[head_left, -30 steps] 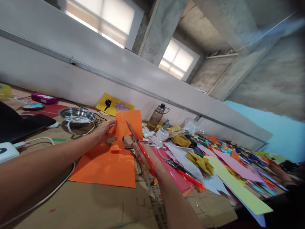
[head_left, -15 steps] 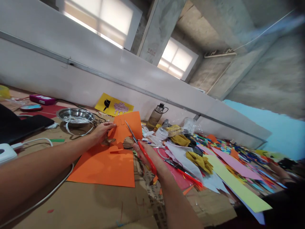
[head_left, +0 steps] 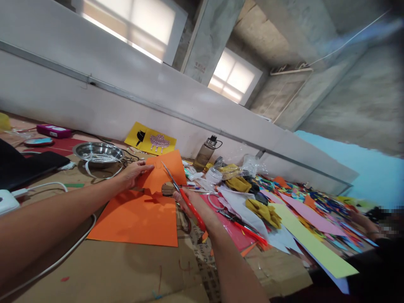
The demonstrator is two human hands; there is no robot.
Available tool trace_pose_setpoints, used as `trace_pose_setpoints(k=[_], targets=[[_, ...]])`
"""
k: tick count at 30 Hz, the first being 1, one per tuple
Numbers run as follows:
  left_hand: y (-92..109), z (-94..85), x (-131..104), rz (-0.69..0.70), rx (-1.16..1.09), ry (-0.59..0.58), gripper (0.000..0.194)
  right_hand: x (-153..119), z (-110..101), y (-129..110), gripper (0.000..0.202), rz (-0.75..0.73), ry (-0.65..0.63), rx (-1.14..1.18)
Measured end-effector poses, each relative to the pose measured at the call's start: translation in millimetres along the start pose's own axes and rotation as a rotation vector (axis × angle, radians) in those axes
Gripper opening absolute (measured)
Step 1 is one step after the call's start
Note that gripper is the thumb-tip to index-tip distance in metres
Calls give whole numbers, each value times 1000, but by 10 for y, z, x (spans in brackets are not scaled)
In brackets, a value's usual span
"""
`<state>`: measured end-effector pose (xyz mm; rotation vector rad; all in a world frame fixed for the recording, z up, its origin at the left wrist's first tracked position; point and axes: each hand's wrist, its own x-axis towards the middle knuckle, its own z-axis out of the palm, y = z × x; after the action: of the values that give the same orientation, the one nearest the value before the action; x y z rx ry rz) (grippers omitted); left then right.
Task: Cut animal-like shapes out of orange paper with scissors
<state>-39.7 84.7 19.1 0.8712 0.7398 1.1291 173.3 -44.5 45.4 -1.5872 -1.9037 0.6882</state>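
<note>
My left hand point(head_left: 136, 171) pinches the left edge of an orange sheet of paper point(head_left: 172, 165), which has a drawn outline near its top and a cut-out lower edge. In my right hand point(head_left: 189, 202) is a pair of red-handled scissors point(head_left: 189, 205), their blades pointing up and left across the front of that sheet. Whether the blades touch the paper I cannot tell. Below, a larger orange sheet point(head_left: 139, 223) lies flat on the cardboard point(head_left: 120, 271).
Behind are a steel bowl point(head_left: 98, 150), yellow cards with shapes point(head_left: 151, 139) and a bottle point(head_left: 205, 152). To the right lie another pair of red-handled scissors point(head_left: 249, 233), mustard cloth point(head_left: 264, 211), paper strips point(head_left: 311, 240) and scraps. Another person's hand point(head_left: 362, 221) is at far right.
The held orange sheet has tilted and shifted slightly down and left with my left hand. The scissors have moved a little left too, still in my right hand.
</note>
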Motion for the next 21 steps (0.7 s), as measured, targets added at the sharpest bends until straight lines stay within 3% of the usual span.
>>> trace_pose_setpoints(k=[7, 15, 21], targets=[[107, -24, -14, -30, 8, -62, 27, 8, 17, 12, 46, 42, -40, -45], [183, -16, 69, 69, 58, -159, 36, -9, 6, 40, 40, -39, -4, 2], [305, 28, 50, 165, 143, -192, 42, -83, 12, -2, 48, -92, 36, 165]])
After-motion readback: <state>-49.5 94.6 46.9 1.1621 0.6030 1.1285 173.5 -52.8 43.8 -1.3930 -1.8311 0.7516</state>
